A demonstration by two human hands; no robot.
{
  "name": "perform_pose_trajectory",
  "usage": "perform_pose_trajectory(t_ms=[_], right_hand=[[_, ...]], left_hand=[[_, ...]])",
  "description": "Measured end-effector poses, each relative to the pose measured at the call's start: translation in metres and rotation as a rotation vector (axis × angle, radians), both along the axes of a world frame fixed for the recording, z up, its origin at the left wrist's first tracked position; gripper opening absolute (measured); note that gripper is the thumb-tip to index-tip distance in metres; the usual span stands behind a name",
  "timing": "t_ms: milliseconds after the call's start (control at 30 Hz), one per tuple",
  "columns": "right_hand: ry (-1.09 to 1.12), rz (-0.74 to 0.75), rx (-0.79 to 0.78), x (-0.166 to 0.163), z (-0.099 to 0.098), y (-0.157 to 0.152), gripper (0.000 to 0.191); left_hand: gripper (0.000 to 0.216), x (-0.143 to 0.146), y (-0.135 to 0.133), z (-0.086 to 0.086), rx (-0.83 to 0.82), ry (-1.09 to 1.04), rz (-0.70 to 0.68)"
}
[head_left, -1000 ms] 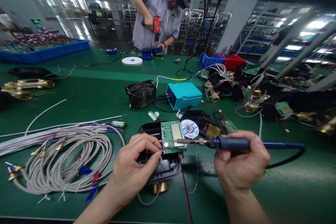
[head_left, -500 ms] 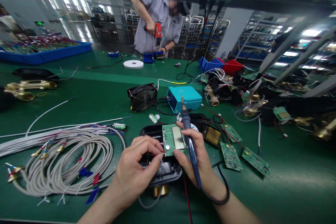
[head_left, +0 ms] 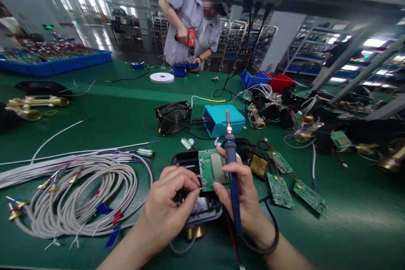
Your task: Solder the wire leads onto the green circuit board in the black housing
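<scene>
Currently | left hand [head_left: 169, 204] pinches wires at green circuit board [head_left: 212, 170], propped on black housing [head_left: 199, 206] mid-tabletop | right hand [head_left: 242, 198] grips board edge and soldering iron [head_left: 232, 164], tip up | risk: iron could slip, burning fingers.

We are sitting in an electronics factory: circuit boards [head_left: 279, 189] and wire coils [head_left: 79, 194] are lying on a green workbench [head_left: 126, 114], racks [head_left: 234, 38] are standing behind.

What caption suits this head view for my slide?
Both hands steady a green circuit board; blue-handled soldering iron points away.
</scene>
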State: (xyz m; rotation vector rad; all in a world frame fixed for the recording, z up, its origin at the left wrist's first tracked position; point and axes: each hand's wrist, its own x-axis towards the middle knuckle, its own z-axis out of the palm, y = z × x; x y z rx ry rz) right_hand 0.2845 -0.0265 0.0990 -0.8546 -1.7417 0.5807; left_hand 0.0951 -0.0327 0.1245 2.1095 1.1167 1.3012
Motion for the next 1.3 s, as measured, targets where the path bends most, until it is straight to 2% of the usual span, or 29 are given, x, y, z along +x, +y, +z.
perform_pose_trajectory(t_ms=[133,200,300,367,433,500,633,733,1000,1133,1300], right_hand=[[-0.056,0.004,0.046,0.007,-0.001,0.007,0.038],[-0.028,-0.094,0.126,0.017,0.004,0.011,0.039],[0.191,-0.385,0.227,0.037,0.024,0.012,0.032],[0.347,-0.519,0.255,0.05,0.04,0.006,0.03],[0.44,-0.546,0.243,0.061,0.049,-0.003,0.027],[0.496,-0.532,0.179,0.071,0.05,-0.013,0.026],[0.647,-0.605,0.037,0.085,0.03,-0.031,0.03],[0.691,-0.661,-0.003,0.089,0.011,-0.043,0.032],[0.634,-0.574,-0.189,0.075,-0.031,-0.069,0.035],[0.617,-0.527,-0.232,0.074,-0.042,-0.07,0.037],[0.584,-0.508,-0.247,0.075,-0.044,-0.069,0.036]], left_hand=[[0.016,0.0,0.0,0.0,0.014,0.007,0.01],[0.016,-0.001,0.0,0.0,0.011,0.009,0.01],[0.013,-0.003,0.001,-0.002,-0.01,0.009,0.01],[0.011,-0.004,0.001,-0.004,-0.037,0.014,0.014],[0.01,-0.005,0.002,-0.007,-0.058,0.015,0.02],[0.009,-0.006,0.002,-0.009,-0.072,0.01,0.023],[0.009,-0.007,0.002,-0.011,-0.095,0.0,0.029],[0.009,-0.008,0.002,-0.012,-0.105,0.0,0.026],[0.012,-0.007,0.001,-0.008,-0.139,0.032,0.046],[0.013,-0.006,0.0,-0.007,-0.132,0.034,0.044],[0.012,-0.007,-0.001,-0.006,-0.118,0.023,0.037]])
